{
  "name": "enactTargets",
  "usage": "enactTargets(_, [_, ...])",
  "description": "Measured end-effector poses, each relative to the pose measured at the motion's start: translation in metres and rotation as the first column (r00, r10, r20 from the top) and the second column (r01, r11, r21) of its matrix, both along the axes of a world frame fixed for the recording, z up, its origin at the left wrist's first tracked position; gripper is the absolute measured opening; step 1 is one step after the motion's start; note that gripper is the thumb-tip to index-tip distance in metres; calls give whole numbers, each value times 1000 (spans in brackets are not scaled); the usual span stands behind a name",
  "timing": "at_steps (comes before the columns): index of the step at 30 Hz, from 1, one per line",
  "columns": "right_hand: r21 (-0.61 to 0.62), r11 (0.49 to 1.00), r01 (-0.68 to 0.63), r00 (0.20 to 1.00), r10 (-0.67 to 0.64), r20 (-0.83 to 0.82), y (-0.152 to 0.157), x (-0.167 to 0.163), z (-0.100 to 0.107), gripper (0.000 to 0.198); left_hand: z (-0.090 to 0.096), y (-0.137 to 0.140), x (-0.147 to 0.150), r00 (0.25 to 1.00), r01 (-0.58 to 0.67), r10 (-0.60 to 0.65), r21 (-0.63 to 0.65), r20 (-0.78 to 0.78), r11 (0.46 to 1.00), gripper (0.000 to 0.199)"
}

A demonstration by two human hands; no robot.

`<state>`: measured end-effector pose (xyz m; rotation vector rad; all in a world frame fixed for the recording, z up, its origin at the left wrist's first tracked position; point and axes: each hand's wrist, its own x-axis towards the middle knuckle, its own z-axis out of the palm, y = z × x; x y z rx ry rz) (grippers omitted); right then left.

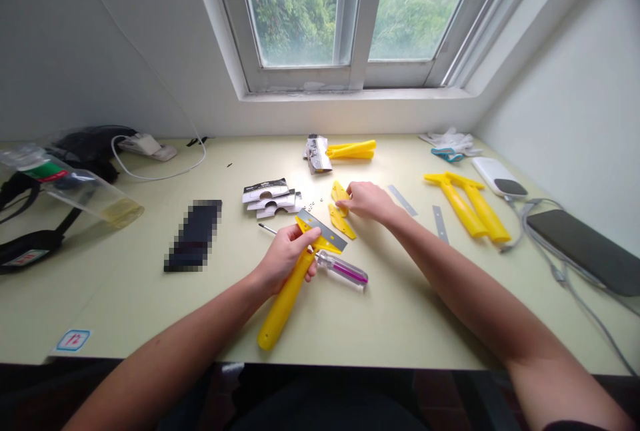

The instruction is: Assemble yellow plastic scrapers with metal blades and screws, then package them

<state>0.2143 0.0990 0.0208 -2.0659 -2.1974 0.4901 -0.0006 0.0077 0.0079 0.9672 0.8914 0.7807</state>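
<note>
My left hand grips a yellow-handled scraper, its handle slanting toward the table's front edge. Across its head lies a flat grey blade, which my left thumb presses near. My right hand is closed at the fingertips on a small yellow plastic plate; whether the plate is lifted I cannot tell. Just below it rests another yellow plate. A clear-handled screwdriver lies beneath the scraper, its shaft partly hidden by my left hand. Several tiny nuts or screws are scattered beside the blade.
Folded cardboard sleeves and a phone-like blurred dark object lie left. Behind are wrapped yellow handles. Rightward are loose blades, two yellow scraper handles, gloves, a power bank and cables. A bottle lies far left.
</note>
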Motion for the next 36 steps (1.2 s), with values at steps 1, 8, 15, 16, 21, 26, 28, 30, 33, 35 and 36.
enactTargets(1, [-15,1000,10,1000,-11,-16,0,0,1,38,0,0,0,1000,2,-2,2,1,1000,35])
enactTargets(8, [-108,988,-109,962,78,-260,-9,23,33,43,2,-2,1,1000,4,-4,-1,6,1000,38])
enactTargets(15, [-20,931,-365,825,314,-469,-24,40,71,69,1,-1,1,999,24,-24,-1,36,1000,36])
enactTargets(16, [-25,925,-379,823,325,-466,-27,41,76,69,1,-1,0,999,27,-27,0,39,1000,35])
enactTargets(21, [18,961,-275,891,262,-371,-44,42,98,27,1,-2,0,999,18,-17,-13,46,1000,36])
enactTargets(26, [117,968,-222,814,250,-525,-53,30,100,27,-1,1,-1,994,7,3,-94,110,996,37])
enactTargets(28, [112,968,-226,751,246,-613,-56,18,93,34,-1,1,-2,985,-5,29,-142,169,990,40])
enactTargets(30, [78,970,-232,712,224,-665,-58,2,84,34,-1,2,-2,975,-27,63,-168,213,985,43])
enactTargets(33, [54,977,-206,718,188,-670,-62,-20,68,20,0,2,-2,962,-78,119,-172,246,982,44])
enactTargets(35, [81,979,-186,721,192,-666,-64,-30,57,16,1,2,-2,952,-105,150,-173,266,979,43])
enactTargets(36, [97,980,-175,720,195,-666,-65,-34,53,15,1,2,-1,948,-114,159,-172,275,978,43])
